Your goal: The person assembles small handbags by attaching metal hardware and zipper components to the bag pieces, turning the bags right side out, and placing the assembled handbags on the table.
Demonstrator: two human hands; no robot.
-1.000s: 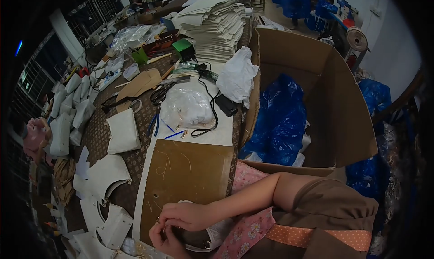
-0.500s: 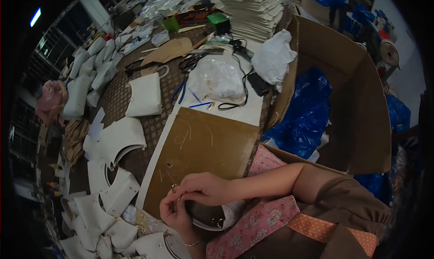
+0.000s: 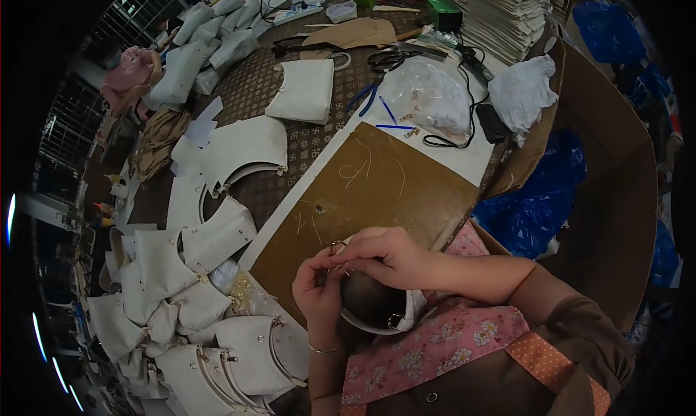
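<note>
A white handbag (image 3: 415, 309) with its mouth facing up rests against my apron, its dark inside showing. My left hand (image 3: 317, 289), wearing a thin bracelet (image 3: 323, 349), is closed on the bag's far edge. Beside it my right hand (image 3: 388, 255) has its fingers pinched at the same edge, the fingertips of both hands meeting. A gold ring (image 3: 337, 247) stands up at the fingers. Another gold ring (image 3: 394, 320) sits on the bag's near side. Whatever small part lies between the fingertips is hidden.
A brown board (image 3: 377, 176) with loose threads lies beyond the hands. White bags (image 3: 165, 264) are heaped at left. Further back are blue pliers (image 3: 368, 100), a clear plastic bag (image 3: 428, 97) and black cable. A cardboard box (image 3: 616, 191) holding blue plastic (image 3: 540, 213) stands at right.
The view has shifted, so the table and hands appear further right, with more of the left-hand pile showing. Both hands stay together at the handbag's edge by the gold ring.
</note>
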